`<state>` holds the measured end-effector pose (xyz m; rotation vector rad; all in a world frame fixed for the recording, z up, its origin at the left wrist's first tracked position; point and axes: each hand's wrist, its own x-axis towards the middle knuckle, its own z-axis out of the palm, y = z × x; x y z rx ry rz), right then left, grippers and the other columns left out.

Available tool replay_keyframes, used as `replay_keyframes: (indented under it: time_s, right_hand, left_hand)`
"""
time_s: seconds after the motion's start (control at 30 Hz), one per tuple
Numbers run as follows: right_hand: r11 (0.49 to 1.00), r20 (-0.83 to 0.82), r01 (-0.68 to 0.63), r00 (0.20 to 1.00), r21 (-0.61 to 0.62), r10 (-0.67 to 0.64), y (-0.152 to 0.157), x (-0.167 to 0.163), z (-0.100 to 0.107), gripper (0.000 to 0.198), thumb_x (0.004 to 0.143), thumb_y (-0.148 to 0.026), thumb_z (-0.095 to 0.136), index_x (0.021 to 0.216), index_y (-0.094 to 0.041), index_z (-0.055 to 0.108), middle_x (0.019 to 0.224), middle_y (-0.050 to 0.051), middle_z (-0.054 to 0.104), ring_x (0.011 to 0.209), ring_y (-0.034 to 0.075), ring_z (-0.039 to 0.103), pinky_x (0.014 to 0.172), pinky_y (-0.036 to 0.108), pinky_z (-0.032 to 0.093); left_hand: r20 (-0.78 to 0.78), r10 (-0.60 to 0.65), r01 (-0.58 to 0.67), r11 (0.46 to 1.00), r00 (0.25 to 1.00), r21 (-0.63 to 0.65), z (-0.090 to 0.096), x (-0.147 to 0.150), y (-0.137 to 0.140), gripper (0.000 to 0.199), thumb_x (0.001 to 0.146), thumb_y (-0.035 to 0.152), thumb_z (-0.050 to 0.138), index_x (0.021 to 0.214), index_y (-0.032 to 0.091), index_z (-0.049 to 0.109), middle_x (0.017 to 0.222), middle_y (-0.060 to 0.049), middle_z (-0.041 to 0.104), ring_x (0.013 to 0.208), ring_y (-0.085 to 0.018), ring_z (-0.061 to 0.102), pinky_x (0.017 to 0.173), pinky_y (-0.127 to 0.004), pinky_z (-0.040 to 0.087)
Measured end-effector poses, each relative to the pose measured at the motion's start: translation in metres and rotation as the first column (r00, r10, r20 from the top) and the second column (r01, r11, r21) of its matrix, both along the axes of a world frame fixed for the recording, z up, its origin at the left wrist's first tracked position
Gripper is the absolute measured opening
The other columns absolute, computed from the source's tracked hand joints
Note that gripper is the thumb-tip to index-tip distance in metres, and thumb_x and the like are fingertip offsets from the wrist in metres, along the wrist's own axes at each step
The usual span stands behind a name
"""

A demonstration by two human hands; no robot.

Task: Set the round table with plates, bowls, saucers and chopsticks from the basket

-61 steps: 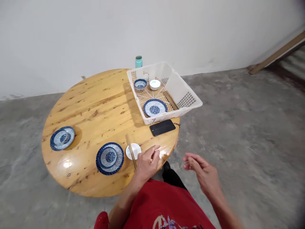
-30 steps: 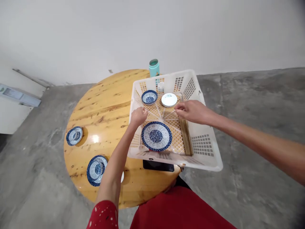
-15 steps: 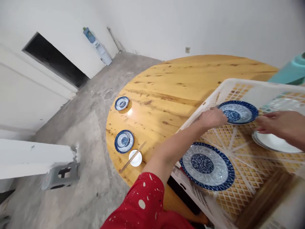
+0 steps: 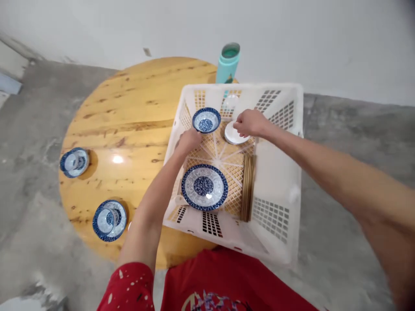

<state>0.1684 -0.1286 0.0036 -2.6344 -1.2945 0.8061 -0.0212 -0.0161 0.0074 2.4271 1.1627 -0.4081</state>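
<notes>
My left hand point(image 4: 190, 141) is closed at the near rim of a blue-and-white bowl point(image 4: 206, 122), inside a white plastic basket point(image 4: 279, 181). Its fingertips are partly hidden by the back of the hand. To the right, my right hand point(image 4: 250, 122) hangs over a round white dish point(image 4: 231, 134) with its fingers curled; whether they grip the dish's edge is not visible. A larger blue-and-white plate point(image 4: 204, 188) lies in the near left part of the basket. Beside it, a bundle of wooden chopsticks point(image 4: 248, 188) rests on the basket's lattice floor.
The basket stands on a round wooden table point(image 4: 142, 116), its right side jutting past the edge. A turquoise tumbler point(image 4: 227, 65) stands behind it. Toward the left edge are two blue-rimmed plates point(image 4: 109, 220) with clear glasses. A white wall point(image 4: 292, 47) rises behind.
My view has swung right, bringing the whole basket into sight. My right hand has moved off the bowl's right side to above the white dish; my left hand stays by the bowl.
</notes>
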Motion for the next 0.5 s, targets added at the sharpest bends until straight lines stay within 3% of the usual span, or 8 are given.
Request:
replay_keyframes:
  time_s: [0.1, 0.2, 0.33, 0.5]
  right_hand:
    - [0.978, 0.036, -0.144, 0.988, -0.152, 0.151, -0.017, -0.011, -0.003, 0.022, 0.087, -0.014, 0.065, 0.068, -0.005, 0.072, 0.051, 0.006, 0.061, 0.075, 0.025, 0.073, 0.084, 0.035, 0.053]
    - [0.928, 0.047, -0.200, 0.973, -0.314, 0.226, -0.028, -0.027, -0.006, 0.014, 0.085, -0.016, 0.070, 0.078, -0.004, 0.074, 0.062, 0.012, 0.068, 0.082, 0.031, 0.075, 0.082, 0.038, 0.056]
    - [0.848, -0.087, -0.234, 0.972, -0.475, 0.220, -0.042, -0.041, -0.012, 0.016, 0.089, -0.017, 0.065, 0.092, -0.003, 0.074, 0.067, 0.015, 0.070, 0.067, 0.028, 0.073, 0.067, 0.035, 0.059]
    - [0.787, -0.160, -0.243, 0.970, -0.567, 0.185, -0.072, -0.060, -0.022, 0.022, 0.094, -0.021, 0.060, 0.098, -0.004, 0.074, 0.064, 0.013, 0.069, 0.054, 0.025, 0.069, 0.058, 0.034, 0.058]
  left_hand:
    - [-0.031, -0.145, 0.146, 0.989, 0.989, 0.015, -0.001, -0.005, -0.008, 0.035, 0.099, 0.030, 0.045, 0.113, 0.011, 0.070, 0.120, -0.020, 0.073, 0.116, -0.031, 0.067, 0.099, -0.037, 0.049]
    - [-0.007, -0.201, 0.201, 0.979, 0.980, 0.018, -0.003, 0.002, -0.018, 0.033, 0.097, 0.027, 0.045, 0.107, 0.013, 0.073, 0.114, -0.018, 0.075, 0.111, -0.030, 0.069, 0.096, -0.036, 0.051]
    - [0.098, -0.205, 0.202, 0.979, 0.974, 0.037, -0.016, 0.033, -0.029, 0.035, 0.097, 0.026, 0.045, 0.112, 0.012, 0.073, 0.116, -0.019, 0.075, 0.113, -0.031, 0.069, 0.096, -0.036, 0.050]
    - [0.192, -0.202, 0.209, 0.978, 0.960, -0.016, -0.048, 0.072, -0.041, 0.041, 0.099, 0.032, 0.048, 0.125, 0.008, 0.068, 0.125, -0.021, 0.071, 0.121, -0.032, 0.065, 0.102, -0.036, 0.049]
